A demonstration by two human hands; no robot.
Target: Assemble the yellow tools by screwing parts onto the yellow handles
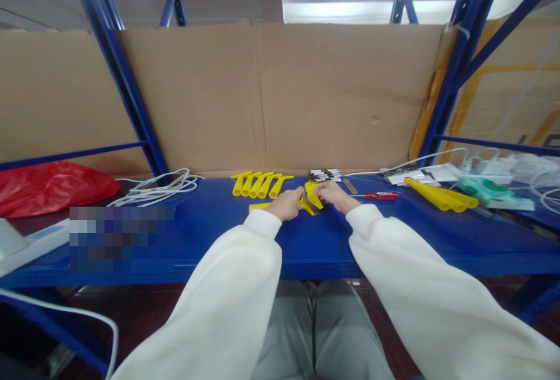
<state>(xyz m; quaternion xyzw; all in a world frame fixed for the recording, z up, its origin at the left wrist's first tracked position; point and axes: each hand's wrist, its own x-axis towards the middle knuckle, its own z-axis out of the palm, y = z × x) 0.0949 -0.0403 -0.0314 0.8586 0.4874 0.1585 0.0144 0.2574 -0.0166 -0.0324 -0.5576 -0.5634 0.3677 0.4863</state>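
Just in front of me over the blue table, both hands are closed at a yellow plastic piece (313, 194). A brownish metal strip shows at its lower edge, between the hands. My left hand (286, 204) grips it from the left, fingers pinched. From the right, my right hand (333, 193) pinches its upper part; the fingertips are partly hidden. Another yellow part (259, 206) lies beside my left hand. Behind that hand stands a row of several yellow T-shaped handles (258, 186). A screwdriver (381, 196) with a red handle lies to the right of my right hand.
Black-and-white packets (324, 175) and a small grey strip (349, 187) lie behind my hands. More yellow tubes (441, 196) and a green tool (492, 191) are at the right. White cable (160, 187) and a red bag (52, 188) sit left. Cardboard (332, 100) walls the back.
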